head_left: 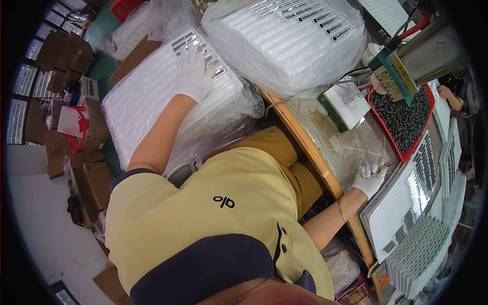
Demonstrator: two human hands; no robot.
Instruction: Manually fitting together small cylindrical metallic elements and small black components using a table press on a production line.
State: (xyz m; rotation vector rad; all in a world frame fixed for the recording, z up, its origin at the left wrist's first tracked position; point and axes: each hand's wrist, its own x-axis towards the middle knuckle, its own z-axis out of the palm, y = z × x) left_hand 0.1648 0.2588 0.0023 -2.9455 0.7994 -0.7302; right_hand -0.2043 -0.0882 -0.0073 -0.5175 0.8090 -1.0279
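Note:
My left hand [194, 75], in a white glove with some bare fingertips, reaches over a plastic-wrapped stack of shiny metal tubes [152, 101]. Its fingers are stretched out and lie over the tube ends. At the bench, my right hand [369, 181], gloved too, has its fingers curled together beside the near corner of a red tray [404, 156]. A thin dark piece [389, 163] sticks out by its fingertips; its kind is too small to tell. Small black plugs [406, 119] fill the tray.
Another wrapped bundle of tubes [284, 43] lies on the far side. A press-like machine with a green head [391, 76] stands over the bench beside the tray. White racks [406, 208] with dark pieces lie at right. A co-worker's hand [450, 97] shows there. Cardboard boxes [66, 56] stand left.

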